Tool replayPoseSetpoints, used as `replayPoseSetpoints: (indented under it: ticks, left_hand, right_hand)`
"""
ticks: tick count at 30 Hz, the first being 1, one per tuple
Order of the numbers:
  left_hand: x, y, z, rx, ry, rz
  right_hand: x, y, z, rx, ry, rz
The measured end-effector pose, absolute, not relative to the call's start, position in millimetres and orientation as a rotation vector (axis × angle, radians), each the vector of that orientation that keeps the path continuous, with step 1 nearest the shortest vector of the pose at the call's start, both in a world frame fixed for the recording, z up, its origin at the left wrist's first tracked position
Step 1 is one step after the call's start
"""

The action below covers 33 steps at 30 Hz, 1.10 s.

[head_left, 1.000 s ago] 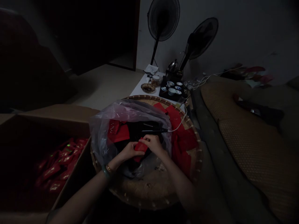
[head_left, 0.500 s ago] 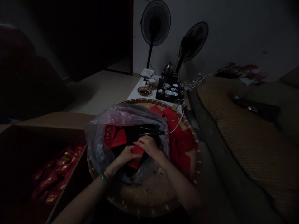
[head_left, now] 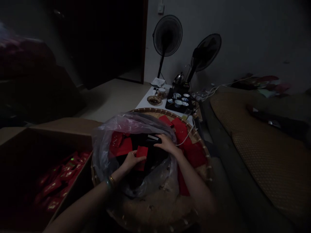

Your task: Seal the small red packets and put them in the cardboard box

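Fingers of the left hand (head_left: 130, 160) pinch a small red packet (head_left: 142, 152), thumb across its front, holding it upright a little left of the middle of the round woven tray (head_left: 155, 210). The right hand's (head_left: 167, 144) fingers curve over the handle end of a slim dark tool (head_left: 153, 138) with a pale strip; whether they are closed firmly around it, I cannot tell. A white cord (head_left: 186, 139) loops from near that hand toward the tray's right edge. Both hands work within the mouth of a clear plastic bag (head_left: 103, 139), which spreads to the tray's left edge. Inside the bag, left of the held packet, lie more red pieces (head_left: 123, 147). Loose red sheets (head_left: 181, 127) line the tray's right edge. Beyond its far edge stands a white table (head_left: 145, 103), with cups (head_left: 178, 103) near its right edge.
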<state>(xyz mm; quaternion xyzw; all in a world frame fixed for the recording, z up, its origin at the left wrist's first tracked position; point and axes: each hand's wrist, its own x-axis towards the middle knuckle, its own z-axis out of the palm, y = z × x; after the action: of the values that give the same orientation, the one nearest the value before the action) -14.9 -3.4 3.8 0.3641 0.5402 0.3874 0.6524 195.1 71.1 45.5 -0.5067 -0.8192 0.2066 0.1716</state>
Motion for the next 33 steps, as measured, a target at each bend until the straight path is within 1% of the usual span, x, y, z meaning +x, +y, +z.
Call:
replayPoseSetpoints:
  ticks: [2, 4, 8, 13, 24, 33]
  left_hand:
    - [-9.9, 1.0, 7.1, 0.838, 1.248, 0.909]
    - [-1.6, 5.7, 8.6, 0.856, 1.251, 0.947]
    - [19.9, 11.9, 7.8, 0.893, 1.184, 1.014]
    - [35.8, 12.5, 7.4, 0.862, 1.193, 1.012]
    - [31.8, 11.4, 7.6, 0.832, 1.173, 0.969]
    - [29.9, 12.3, 5.2, 0.832, 1.171, 0.948]
  right_hand:
    - [201.8, 74.2, 54.1, -1.331, -2.268, 0.819]
    - [205.7, 74.5, 60.1, -1.271, -2.247, 0.967]
    - [203.9, 70.4, 61.0, -1.244, -2.213, 1.074]
    - [196.4, 66.2, 58.0, -1.33, -2.124, 1.041]
    - [190.2, 67.1, 59.2, -1.386, -2.193, 0.878]
    - [190.9, 70.9, 48.0, -1.402, -2.17, 0.926]
